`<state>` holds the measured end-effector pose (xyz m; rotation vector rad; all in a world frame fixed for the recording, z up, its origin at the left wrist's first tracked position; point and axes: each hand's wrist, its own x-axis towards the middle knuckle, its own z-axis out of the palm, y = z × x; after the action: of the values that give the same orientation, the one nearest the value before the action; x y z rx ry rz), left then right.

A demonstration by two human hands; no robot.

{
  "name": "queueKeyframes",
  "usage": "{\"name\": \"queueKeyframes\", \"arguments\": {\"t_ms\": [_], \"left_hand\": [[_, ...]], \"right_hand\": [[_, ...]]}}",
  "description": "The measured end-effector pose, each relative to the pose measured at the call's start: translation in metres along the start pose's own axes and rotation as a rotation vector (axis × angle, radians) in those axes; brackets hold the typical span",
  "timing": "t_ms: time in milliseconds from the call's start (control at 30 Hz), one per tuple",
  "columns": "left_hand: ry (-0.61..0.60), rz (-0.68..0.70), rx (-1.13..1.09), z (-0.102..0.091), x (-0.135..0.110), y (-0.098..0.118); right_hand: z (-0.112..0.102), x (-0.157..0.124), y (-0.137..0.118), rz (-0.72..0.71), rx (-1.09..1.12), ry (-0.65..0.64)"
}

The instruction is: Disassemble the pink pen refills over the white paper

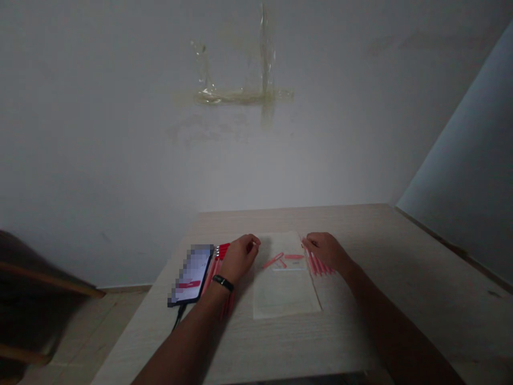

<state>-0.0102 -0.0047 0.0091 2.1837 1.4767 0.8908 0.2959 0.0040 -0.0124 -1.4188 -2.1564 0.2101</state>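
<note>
My left hand (240, 255), a dark band on its wrist, hovers by the left edge of a pale sheet (286, 299). Its fingers are curled into a pinch; what they hold, if anything, is too small to name. Across the sheet, my right hand (326, 248) is also closed, its fingertips near the sheet's upper right edge and the tops of several pink pen-like sticks (318, 266). Its grip is unclear too. Between the hands, a slim pink piece (273, 260) and a flatter pink piece (294, 256) lie on a small white slip (296, 264) and the sheet.
Left of my left hand lie several pens with red ends (223, 251) and pink barrels, partly covered by my forearm. Beside them rests a phone (196, 278) with a dark cable (179, 315). The table (280, 353) meets a wall with peeling tape (240, 98).
</note>
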Motion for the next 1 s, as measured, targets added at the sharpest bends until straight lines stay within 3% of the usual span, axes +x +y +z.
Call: {"name": "queueKeyframes", "arguments": {"t_ms": [1000], "left_hand": [[-0.074,0.061,0.052,0.0064,-0.0019,0.0006]], "right_hand": [[-0.0036,-0.0020,-0.0073,-0.011,-0.019,-0.078]]}}
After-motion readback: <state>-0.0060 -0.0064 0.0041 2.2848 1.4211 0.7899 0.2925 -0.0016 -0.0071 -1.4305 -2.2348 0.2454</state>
